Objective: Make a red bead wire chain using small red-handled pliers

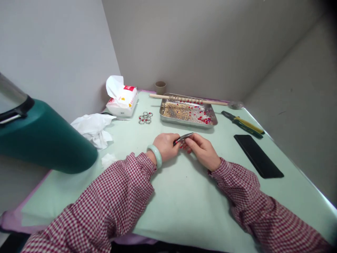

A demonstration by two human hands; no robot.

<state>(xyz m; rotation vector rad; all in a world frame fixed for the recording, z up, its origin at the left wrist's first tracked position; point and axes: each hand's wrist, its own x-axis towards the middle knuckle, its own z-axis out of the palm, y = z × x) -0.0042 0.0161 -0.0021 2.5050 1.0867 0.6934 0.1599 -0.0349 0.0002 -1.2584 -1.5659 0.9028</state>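
Observation:
My left hand (166,145), with a pale green bangle (156,155) on the wrist, is closed around small metal pliers (183,137) whose jaws point right and up. My right hand (202,149) meets it at the middle of the table, fingers pinched on something small and red that I cannot make out. Both hands rest on the pale green table cover (184,200). Behind them stands a metal tray (168,119) of gold, clear and red beads. A wooden stick (210,102) threaded with beads lies across the tray's back rim.
Several metal rings (145,117) lie left of the tray. A tissue pack (123,100), crumpled tissues (92,128) and a teal container (47,140) fill the left side. Yellow-handled pliers (243,124) and a black phone (258,155) lie on the right. A small cup (160,87) stands at the back.

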